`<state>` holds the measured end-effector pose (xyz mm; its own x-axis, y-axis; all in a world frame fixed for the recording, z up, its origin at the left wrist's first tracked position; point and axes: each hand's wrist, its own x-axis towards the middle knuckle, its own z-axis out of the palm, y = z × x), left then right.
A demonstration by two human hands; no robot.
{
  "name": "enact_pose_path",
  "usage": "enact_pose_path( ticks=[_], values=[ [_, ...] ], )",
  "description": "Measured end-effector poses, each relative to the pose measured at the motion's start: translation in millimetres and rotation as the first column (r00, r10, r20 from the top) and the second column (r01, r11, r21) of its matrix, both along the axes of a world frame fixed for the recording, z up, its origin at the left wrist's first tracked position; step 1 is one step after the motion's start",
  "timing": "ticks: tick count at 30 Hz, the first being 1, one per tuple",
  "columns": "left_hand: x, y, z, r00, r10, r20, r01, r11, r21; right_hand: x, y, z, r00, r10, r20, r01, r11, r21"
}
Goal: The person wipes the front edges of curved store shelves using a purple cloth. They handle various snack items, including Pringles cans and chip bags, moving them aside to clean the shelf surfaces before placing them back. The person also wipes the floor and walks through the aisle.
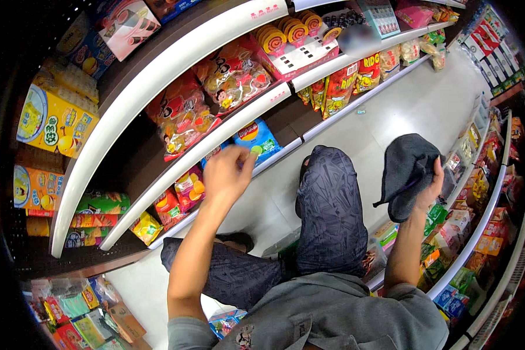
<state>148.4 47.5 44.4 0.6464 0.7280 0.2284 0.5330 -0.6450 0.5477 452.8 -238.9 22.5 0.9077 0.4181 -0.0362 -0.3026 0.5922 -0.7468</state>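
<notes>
My right hand (433, 186) holds a dark cloth (409, 170), bunched and hanging over the aisle floor on the right. My left hand (229, 168) is over the lowest shelf at the left, fingers curled, right by a blue Lay's chip bag (256, 140). Whether the fingers touch the bag cannot be told. Red and yellow chip bags (190, 188) stand on the same shelf beside my wrist. On the shelf above lie clear and red candy bags (236, 81). A pink and white box of round lollipops (293, 54) sits next to them.
White curved shelf edges (157, 78) run along the left. More snack shelves (477, 183) line the right side. My bent knees (332, 197) are over the tiled floor (389, 105). Boxes of packets (87, 315) stand at the lower left.
</notes>
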Motion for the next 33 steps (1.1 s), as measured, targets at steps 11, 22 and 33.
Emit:
enact_pose_path(
  ticks=[11,22,33],
  values=[
    [134,33,-52,0.846,0.441,0.299,-0.492,0.862,0.121,-8,-26,-19,0.994,-0.030,0.105,0.036,0.998,-0.053],
    [95,59,-6,0.542,0.270,0.796,-0.486,0.873,0.035,6,-31,-18,0.997,-0.069,0.037,0.071,0.996,-0.053],
    [4,-47,-96,0.902,-0.335,-0.272,0.302,0.940,-0.159,-8,-47,-88,0.914,0.043,-0.404,-0.210,0.900,-0.381]
  ],
)
